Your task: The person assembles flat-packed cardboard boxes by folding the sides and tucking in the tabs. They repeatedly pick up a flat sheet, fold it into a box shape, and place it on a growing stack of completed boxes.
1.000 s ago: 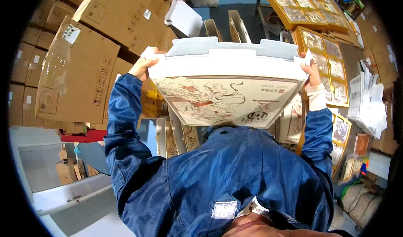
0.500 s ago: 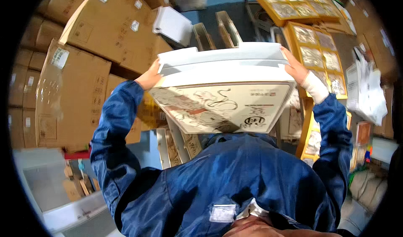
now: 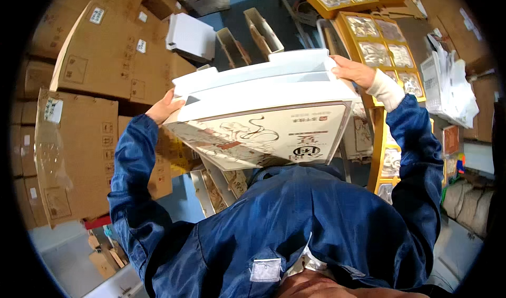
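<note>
White flat gift box (image 3: 263, 113), printed lid face toward chest, held up before blue jacket (image 3: 305, 229). Looks light, stiff card; glossy, likely slippery, corners dent easily. Best held at side edges. Left hand (image 3: 164, 108) fingers clasp left edge; right hand (image 3: 354, 71) fingers clasp right top corner. Brown cartons (image 3: 95, 71) left of box; gold trays (image 3: 387, 50) right.

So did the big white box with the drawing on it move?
Cannot tell. The white box sits between the left hand and right hand as before; the cardboard cartons slid too, so the camera moved.
</note>
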Available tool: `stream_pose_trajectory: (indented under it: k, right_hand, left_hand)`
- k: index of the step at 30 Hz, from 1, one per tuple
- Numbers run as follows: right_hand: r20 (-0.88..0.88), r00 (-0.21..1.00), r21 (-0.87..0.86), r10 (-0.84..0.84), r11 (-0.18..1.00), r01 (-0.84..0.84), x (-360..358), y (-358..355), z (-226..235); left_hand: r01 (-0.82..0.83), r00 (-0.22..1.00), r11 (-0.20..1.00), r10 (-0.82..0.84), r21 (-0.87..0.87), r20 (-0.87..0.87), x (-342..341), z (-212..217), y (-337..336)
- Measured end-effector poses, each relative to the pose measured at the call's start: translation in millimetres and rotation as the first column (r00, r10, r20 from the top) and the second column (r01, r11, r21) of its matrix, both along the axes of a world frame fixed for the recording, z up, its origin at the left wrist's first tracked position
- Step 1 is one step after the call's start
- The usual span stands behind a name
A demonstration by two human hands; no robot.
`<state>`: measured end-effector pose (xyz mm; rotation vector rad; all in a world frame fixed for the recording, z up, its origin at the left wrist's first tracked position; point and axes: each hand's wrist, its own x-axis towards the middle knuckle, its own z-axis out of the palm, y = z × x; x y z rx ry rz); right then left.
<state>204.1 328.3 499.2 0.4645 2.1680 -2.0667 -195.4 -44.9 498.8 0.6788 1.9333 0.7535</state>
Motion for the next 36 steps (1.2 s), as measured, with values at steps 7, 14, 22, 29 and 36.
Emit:
stream_pose_trajectory:
  k: [7, 14, 22, 29, 36]
  right_hand:
    - [0.193, 0.98, 0.389, 0.04, 0.914, -0.114, -13.2, -6.6, 4.2]
    - [-0.354, 0.93, 0.162, -0.096, 0.973, 0.162, -9.8, -14.4, -23.7]
    - [-0.025, 0.991, 0.166, 0.133, 0.978, -0.127, -17.2, -6.0, 5.5]
    - [0.305, 0.924, 0.415, 0.232, 0.84, -0.348, -16.3, -10.1, 26.7]
    - [0.295, 0.948, 0.74, 0.122, 0.598, -0.307, -16.7, -24.3, 11.0]
  left_hand:
    - [0.246, 0.877, 0.957, -0.287, -0.153, -0.386, -17.7, -28.4, -6.8]
    - [0.138, 0.964, 0.875, -0.012, 0.464, -0.265, 3.8, -18.9, 2.8]
    - [0.089, 0.945, 0.959, -0.167, 0.268, 0.281, 12.2, 10.9, 1.2]
    - [0.471, 0.873, 0.836, -0.487, -0.282, 0.015, 17.9, 44.6, 47.5]
    - [0.478, 0.795, 0.782, -0.579, -0.399, -0.181, 28.1, 42.8, 66.0]
